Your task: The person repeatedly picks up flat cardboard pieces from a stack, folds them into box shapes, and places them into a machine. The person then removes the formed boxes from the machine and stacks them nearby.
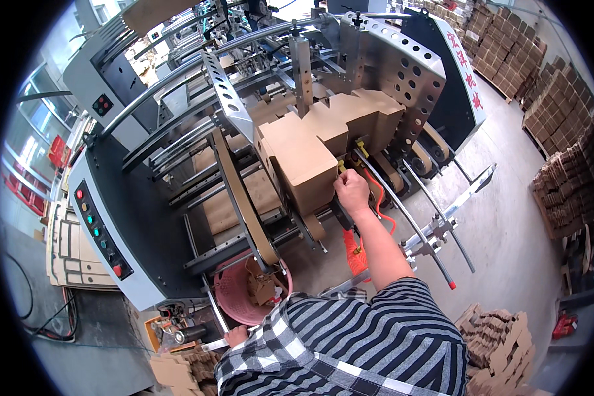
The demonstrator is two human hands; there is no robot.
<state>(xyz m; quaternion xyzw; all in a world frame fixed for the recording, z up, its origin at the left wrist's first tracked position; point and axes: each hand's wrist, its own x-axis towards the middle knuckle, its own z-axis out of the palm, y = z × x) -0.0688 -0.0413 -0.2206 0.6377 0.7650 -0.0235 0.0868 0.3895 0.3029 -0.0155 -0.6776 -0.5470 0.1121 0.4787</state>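
A stack of brown cardboard blanks (300, 155) stands on edge in the feeder of a large machine. Against its near right corner, my right hand (352, 193) is closed, fingertips pinched together beside a yellow fitting (340, 166); whatever they hold is hidden. A second yellow fitting (361, 148) sits close by on a metal rod, and an orange air hose (380, 191) curls down behind my wrist. Low down, my left hand (236, 336) is curled around the end of a metal bar (216, 305), partly covered by my checked apron.
A pink basket (228, 294) with cardboard scraps stands under the machine. Rods with a red tip (451, 285) jut out at right. A button panel (99, 231) is on the left housing. Cardboard bundles (498, 343) lie at lower right; stacked pallets (561, 105) line the far right.
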